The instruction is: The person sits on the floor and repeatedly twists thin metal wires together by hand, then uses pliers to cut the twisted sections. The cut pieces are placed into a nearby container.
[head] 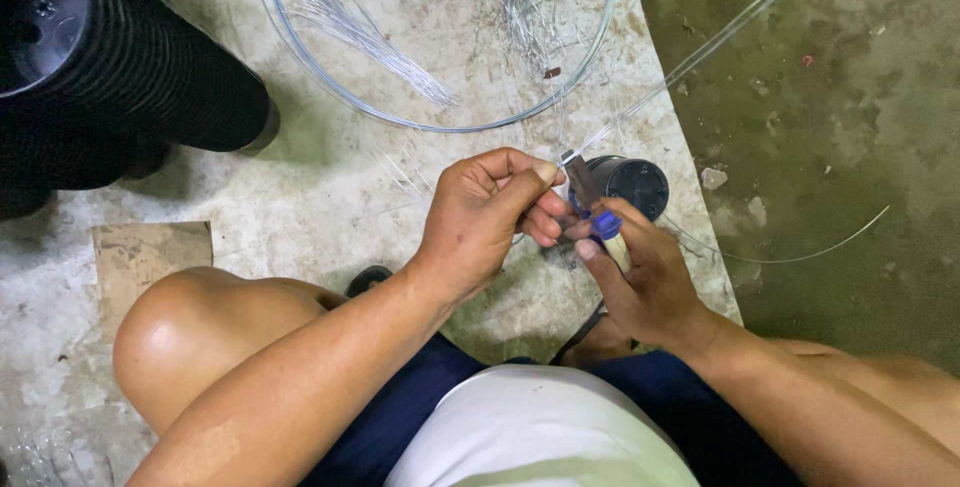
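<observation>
My left hand (490, 212) pinches the end of a thin steel wire (690, 62) that runs up and to the right across the floor. My right hand (640, 282) grips a pair of pliers (590, 197) with blue and pale handles, jaws pointing up at the pinched wire end. Both hands meet just above a small black pot (635, 182) standing on the concrete slab (300, 187). I am squatting, with my bare left knee (180, 332) at the lower left.
A large wire ring (440, 125) lies on the slab with bundles of cut wire pieces (370, 37) inside it. A stack of black plastic pots (110, 67) lies at the upper left. A cardboard scrap (150, 257) is at the left. Green-stained floor (830, 117) lies to the right.
</observation>
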